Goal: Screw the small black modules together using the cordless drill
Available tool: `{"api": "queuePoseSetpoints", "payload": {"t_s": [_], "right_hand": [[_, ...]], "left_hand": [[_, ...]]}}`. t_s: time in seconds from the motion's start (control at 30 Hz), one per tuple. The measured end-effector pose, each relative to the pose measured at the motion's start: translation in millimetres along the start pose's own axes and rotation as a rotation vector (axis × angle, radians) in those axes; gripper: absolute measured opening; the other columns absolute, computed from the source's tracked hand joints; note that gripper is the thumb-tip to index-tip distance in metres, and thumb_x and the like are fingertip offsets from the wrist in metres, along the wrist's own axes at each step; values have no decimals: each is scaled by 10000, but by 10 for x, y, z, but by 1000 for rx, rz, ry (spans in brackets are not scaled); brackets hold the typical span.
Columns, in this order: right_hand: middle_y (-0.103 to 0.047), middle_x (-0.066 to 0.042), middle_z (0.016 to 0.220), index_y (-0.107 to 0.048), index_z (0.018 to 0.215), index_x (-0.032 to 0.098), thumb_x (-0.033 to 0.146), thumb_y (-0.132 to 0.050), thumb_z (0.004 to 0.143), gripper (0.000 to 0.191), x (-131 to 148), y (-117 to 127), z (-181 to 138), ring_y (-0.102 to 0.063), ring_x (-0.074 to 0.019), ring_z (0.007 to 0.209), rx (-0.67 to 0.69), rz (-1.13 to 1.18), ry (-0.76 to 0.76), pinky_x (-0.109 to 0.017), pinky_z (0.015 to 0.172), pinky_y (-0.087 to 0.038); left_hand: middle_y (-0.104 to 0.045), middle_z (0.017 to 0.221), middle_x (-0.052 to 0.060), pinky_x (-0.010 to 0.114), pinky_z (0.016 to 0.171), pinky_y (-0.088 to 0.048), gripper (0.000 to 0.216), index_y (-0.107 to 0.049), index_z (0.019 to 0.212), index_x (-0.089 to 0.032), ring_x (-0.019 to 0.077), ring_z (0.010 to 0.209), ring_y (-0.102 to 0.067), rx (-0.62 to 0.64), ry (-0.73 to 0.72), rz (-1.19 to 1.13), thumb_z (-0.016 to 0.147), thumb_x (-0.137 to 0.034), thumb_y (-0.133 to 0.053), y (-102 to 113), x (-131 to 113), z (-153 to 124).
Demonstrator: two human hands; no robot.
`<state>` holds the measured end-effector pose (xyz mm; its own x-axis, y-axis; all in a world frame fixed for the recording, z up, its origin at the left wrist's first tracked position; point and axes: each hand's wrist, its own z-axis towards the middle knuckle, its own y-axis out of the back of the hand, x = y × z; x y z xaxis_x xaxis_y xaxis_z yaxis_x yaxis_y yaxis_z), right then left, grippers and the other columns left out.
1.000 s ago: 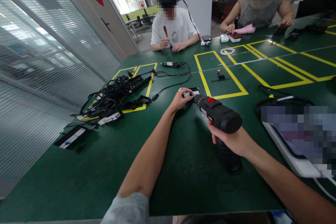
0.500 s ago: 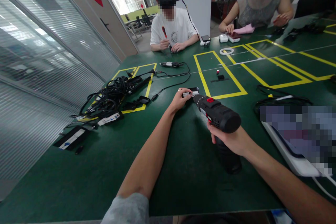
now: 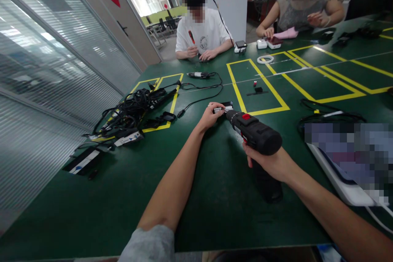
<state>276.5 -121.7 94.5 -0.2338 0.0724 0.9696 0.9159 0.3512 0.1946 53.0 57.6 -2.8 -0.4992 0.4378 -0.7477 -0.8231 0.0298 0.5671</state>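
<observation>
My right hand (image 3: 267, 161) is wrapped round the handle of a black and red cordless drill (image 3: 254, 131), which points forward and left. The drill's bit end meets a small white and black device (image 3: 226, 107) on the green table. Whether the bit touches it or sits just short of it I cannot tell. My left hand (image 3: 211, 115) is closed on the near left side of that device, holding it against the table. The hand and the drill's chuck cover part of it.
A heap of black cables (image 3: 135, 106) lies to the left, with a black box (image 3: 82, 160) nearer me. A pen-like corded tool (image 3: 199, 75) lies ahead. Yellow tape (image 3: 267, 112) marks the table (image 3: 196, 221). A white-edged tablet (image 3: 337, 184) is at right. Two people sit opposite, one holding a screwdriver (image 3: 192, 37).
My hands, the drill and the device stay almost in place. Across the table, the person at the right has raised one hand a little and moved it left.
</observation>
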Motion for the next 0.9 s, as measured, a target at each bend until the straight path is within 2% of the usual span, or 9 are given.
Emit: {"api": "queuePoseSetpoints", "payload": {"t_s": [0.2,0.63,0.9], "right_hand": [[-591,37,619,-533,1124,187,225,-563,781,347,-20,-1,16,-606,-167,551,13,23,14,-298,565,-497],[-588,31,608,-568,994,198,259,-550,803,202,17,5,12,-624,-178,577,24,-32,-4,-319,612,-510],[-604,29,629,-556,1079,195,249,-568,782,302,38,-8,11,-626,-179,564,3,-26,-18,-324,600,-513]], "left_hand": [[-593,1017,57,344,959,-411,210,-666,968,-181,194,1017,-525,-9,-2,-18,794,-264,-582,-17,30,8],[-581,1023,64,350,963,-406,210,-666,963,-176,199,1021,-526,-7,11,-46,789,-264,-591,-8,4,7],[-581,1037,63,355,978,-402,216,-666,976,-180,200,1031,-527,1,4,-26,796,-266,-581,1,-12,-2]]}}
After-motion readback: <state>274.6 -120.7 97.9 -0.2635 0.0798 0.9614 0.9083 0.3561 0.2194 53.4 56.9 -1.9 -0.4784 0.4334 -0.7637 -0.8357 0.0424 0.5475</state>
